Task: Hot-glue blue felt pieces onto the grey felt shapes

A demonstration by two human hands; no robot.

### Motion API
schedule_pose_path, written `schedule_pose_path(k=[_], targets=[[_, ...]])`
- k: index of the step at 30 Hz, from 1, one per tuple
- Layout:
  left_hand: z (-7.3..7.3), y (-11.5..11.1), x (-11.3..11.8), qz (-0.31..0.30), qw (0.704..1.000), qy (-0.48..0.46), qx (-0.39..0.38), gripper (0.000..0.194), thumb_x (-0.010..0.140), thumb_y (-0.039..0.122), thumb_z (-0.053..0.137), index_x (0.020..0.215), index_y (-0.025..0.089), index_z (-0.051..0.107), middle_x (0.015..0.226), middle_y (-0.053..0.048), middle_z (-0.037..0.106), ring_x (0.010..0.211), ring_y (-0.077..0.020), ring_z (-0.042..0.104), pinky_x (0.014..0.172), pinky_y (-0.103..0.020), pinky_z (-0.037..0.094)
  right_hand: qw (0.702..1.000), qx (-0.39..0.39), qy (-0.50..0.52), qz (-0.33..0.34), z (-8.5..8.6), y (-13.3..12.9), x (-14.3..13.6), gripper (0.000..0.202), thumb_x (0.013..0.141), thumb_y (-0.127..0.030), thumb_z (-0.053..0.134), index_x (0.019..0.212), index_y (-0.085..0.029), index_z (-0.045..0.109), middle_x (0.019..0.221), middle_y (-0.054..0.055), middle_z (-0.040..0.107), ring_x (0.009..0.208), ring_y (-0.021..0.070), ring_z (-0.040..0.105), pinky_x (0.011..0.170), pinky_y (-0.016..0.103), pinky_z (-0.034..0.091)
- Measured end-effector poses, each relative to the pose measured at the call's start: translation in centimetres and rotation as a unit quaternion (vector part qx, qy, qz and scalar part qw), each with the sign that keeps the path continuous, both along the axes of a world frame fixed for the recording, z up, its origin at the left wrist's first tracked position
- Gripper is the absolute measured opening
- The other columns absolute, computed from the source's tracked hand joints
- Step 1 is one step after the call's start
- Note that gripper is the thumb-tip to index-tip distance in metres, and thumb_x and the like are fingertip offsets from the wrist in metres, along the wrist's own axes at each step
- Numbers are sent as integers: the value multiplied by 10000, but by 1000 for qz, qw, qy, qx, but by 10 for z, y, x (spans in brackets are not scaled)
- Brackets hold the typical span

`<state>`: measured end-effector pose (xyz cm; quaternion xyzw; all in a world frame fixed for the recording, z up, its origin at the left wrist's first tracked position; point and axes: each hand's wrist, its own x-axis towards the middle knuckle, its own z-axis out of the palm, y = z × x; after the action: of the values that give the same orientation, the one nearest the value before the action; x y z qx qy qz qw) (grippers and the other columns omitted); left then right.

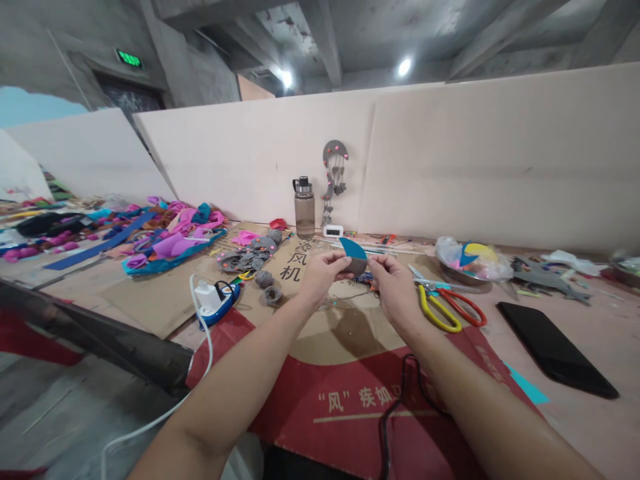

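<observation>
Above the cardboard sheet (pixel 350 333), my left hand (pixel 323 275) pinches the left side of a small grey felt piece (pixel 356 266). A blue felt piece (pixel 353 249) with a pointed tip rises from behind or against the grey one. The fingers of my right hand (pixel 395 287) close on the right edge of the same grey piece. Scissors with yellow and red handles (pixel 441 312) lie just right of my right hand. Balls of grey yarn (pixel 264 279) rest left of my left hand.
Behind stand a water bottle (pixel 305 212) and a small white clock (pixel 333 231). A grey moon hanging (pixel 335 153) is on the board. A black phone (pixel 555 347) lies right, a power strip (pixel 218 300) left. Colourful felt scraps (pixel 175 243) pile at left; a bowl (pixel 463 273) holds more.
</observation>
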<state>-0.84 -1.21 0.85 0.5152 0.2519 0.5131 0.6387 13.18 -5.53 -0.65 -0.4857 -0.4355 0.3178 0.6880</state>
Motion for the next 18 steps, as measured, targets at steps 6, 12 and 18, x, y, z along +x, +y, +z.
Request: schedule_pose_path(k=[6,12,18], targets=[[0,3,-2,-14,1000,1,-26,240,670,286,801,772,107,678,773,-34,665,688,-114,634,660,-265,584,995,-20,79,52,11,-8,-7,352,614,-458,793,740,-192,600,603,-72,442,494,59,292,450,223,218],[1,7,-3,-28,998,-3,-58,213,655,239,799,753,108,662,753,-41,677,636,-114,630,584,-247,563,990,-48,104,87,22,-16,-9,384,536,-435,835,688,-180,592,548,-87,397,473,43,257,446,218,183],[0,10,-7,-69,996,14,-49,274,622,284,810,766,103,662,746,-63,695,620,-131,632,555,-254,555,982,-74,111,133,28,-20,-6,460,477,-458,883,656,-175,568,527,-100,364,465,28,221,445,213,149]])
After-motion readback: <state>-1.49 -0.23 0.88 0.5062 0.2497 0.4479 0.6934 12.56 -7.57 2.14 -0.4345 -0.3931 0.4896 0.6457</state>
